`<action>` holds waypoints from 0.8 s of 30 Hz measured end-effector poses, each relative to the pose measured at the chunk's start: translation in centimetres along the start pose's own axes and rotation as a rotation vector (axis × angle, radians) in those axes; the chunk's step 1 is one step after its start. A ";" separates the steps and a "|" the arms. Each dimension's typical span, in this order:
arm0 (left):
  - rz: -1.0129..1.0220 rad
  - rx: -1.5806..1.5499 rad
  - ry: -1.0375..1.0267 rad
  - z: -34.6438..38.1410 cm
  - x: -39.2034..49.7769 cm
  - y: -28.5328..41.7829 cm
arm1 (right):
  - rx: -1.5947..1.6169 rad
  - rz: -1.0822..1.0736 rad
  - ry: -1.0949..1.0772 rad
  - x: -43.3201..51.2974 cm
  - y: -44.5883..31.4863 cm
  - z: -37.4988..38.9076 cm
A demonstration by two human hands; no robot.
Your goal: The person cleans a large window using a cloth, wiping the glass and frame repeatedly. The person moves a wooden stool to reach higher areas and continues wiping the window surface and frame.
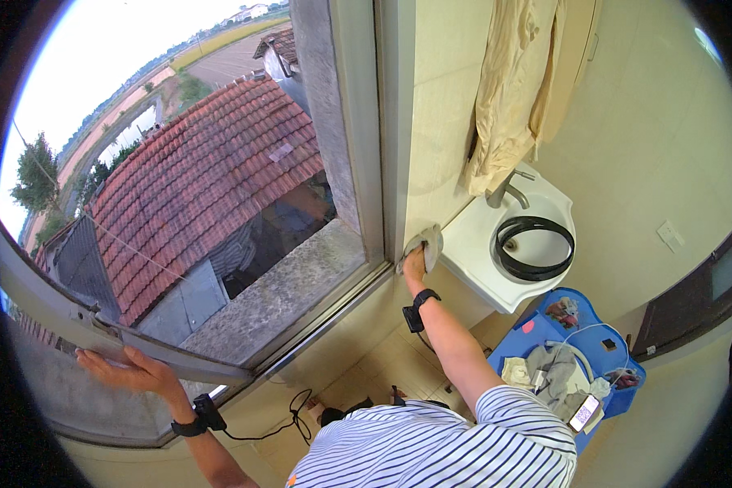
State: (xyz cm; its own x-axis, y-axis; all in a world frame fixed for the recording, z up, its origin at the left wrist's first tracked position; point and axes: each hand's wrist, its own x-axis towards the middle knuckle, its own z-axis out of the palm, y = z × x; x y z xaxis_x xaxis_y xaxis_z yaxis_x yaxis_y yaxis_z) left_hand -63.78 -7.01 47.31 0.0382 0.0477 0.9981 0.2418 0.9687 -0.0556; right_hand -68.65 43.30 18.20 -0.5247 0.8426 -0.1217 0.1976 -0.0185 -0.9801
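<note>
My right hand [415, 263] presses a grey cloth [430, 241] to the wall beside the lower corner of the window frame [372, 201], just left of the washbasin. Part of the hand is hidden by the cloth. At the left, my left hand [125, 369] lies against the frame of a window sash [201, 360], thumb apart from the fingers and nothing held. Between my hands runs the metal window track [326, 320], with a rough concrete outer sill [299, 268] beyond it. Each wrist carries a black strap with a small device and cable.
The white washbasin [476, 250] has a metal faucet [512, 192] and a coiled black band [506, 256] in its bowl. Beige fabric [512, 91] hangs above it. Below stands a blue plastic stand [616, 351] with cloths and a phone [584, 413]. A tiled roof [201, 195] is outside.
</note>
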 end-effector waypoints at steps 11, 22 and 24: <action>-0.020 -0.058 -0.004 -0.2 0.1 0.3 | 0.203 -0.735 0.227 4.9 -17.6 -7.3; -0.066 -0.040 0.000 0.1 -0.2 0.1 | 0.130 -1.252 0.451 9.7 -28.8 -4.3; -0.061 -0.030 0.005 0.2 -0.3 0.1 | 0.109 -0.917 0.456 10.3 -24.3 -3.7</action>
State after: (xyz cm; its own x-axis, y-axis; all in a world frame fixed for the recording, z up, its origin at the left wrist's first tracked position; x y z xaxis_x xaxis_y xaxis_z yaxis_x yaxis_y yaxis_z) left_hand -63.97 -6.91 47.02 0.0276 -0.0120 0.9995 0.2730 0.9620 0.0040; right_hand -75.75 54.43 41.39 -0.0672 0.6810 0.7291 -0.2089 0.7050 -0.6777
